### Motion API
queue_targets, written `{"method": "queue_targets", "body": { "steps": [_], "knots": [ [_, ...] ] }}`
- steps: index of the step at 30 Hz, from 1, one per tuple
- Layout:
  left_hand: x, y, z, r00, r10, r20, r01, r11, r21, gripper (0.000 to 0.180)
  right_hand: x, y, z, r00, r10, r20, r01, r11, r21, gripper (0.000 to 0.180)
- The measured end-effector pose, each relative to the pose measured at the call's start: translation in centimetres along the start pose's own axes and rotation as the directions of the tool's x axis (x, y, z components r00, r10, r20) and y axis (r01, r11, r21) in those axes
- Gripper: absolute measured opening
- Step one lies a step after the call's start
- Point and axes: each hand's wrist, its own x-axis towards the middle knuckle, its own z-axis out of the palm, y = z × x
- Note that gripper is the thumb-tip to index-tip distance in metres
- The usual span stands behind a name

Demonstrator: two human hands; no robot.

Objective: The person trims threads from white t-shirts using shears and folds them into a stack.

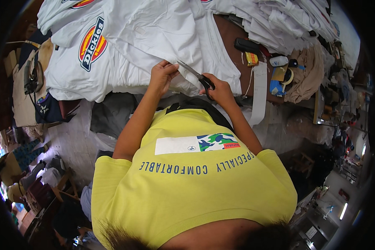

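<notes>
Holding scissors [197, 75] in the right hand [218, 89]: fingers closed through the dark handle loops, blades parted, tips pointing up-left toward the left hand [161, 76]. Long axis of the scissors runs diagonally, from handle at lower right to tips at upper left.

Left hand is closed in a pinch on the edge of a white garment [162, 37], right beside the blade tips. The two hands are close together with the cloth edge between them, so the left hand is the one on the fabric and the right only touches it through the blades, if at all; contact of blade and cloth is too small to tell.

Garment: white knit, plain on this part, lying flat on the brown bench [229, 37], hem side toward the person. A second white shirt with a round yellow, red and blue print [92, 43] lies to the left, partly overlapping. More folded white cloth is stacked at the far right of the bench.

Clutter right of the hands: long white strip [259, 93] hanging over the bench edge, tape roll [288, 76], small yellow packet [251, 58].
</notes>
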Motion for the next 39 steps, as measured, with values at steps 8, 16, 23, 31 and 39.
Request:
{"method": "queue_targets", "body": {
  "steps": [8,16,23,31,39],
  "knots": [
    [0.1,-0.2,-0.3,0.999,0.016,0.029,-0.016,1.000,-0.002,0.021,1.7,-2.3,0.1,0.998,-0.055,-0.032,0.054,0.998,-0.034,0.069],
    [0.0,0.4,0.3,1.000,-0.022,-0.015,0.021,0.998,-0.065,0.024,1.1,-1.1,0.4,0.998,0.051,0.031,-0.051,0.999,0.013,0.062],
    [0.7,0.3,-0.7,0.999,0.042,-0.010,-0.043,0.997,-0.060,0.022,1.4,-2.6,-0.3,0.991,0.115,0.072,-0.109,0.991,-0.074,0.064],
    [0.6,0.6,-0.4,0.998,0.054,0.009,-0.054,0.997,-0.063,0.025,2.9,-3.3,0.0,0.993,0.097,0.072,-0.093,0.994,-0.053,0.064],
    [1.4,0.9,-0.9,1.000,0.024,-0.018,-0.025,0.998,-0.053,0.025,2.0,-2.0,0.5,0.988,0.135,0.075,-0.139,0.990,0.039,0.060]
  ]
}}
